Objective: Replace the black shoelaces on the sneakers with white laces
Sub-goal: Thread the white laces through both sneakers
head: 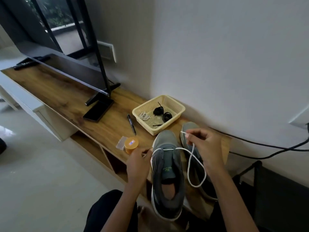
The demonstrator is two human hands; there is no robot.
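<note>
Two grey sneakers stand on the wooden shelf, toes pointing away from me. The left sneaker [167, 166] has a white lace [190, 162] threaded across its front eyelets. My left hand [138, 162] pinches one end of that lace at the shoe's left side. My right hand [203, 145] pinches the other end near its tip, and the lace hangs in a long loop over the right sneaker [189, 128], which my right hand partly hides. In the yellow basket [177, 102] lie two coiled black laces [163, 113] and a coiled white lace [145, 116].
A black pen [131, 122] lies left of the basket. An orange round container [131, 144] and a small clear packet [121, 143] sit by my left hand. A TV [66, 47] on its stand and a black phone [98, 110] occupy the shelf's left. Black cables [267, 149] run along the wall at right.
</note>
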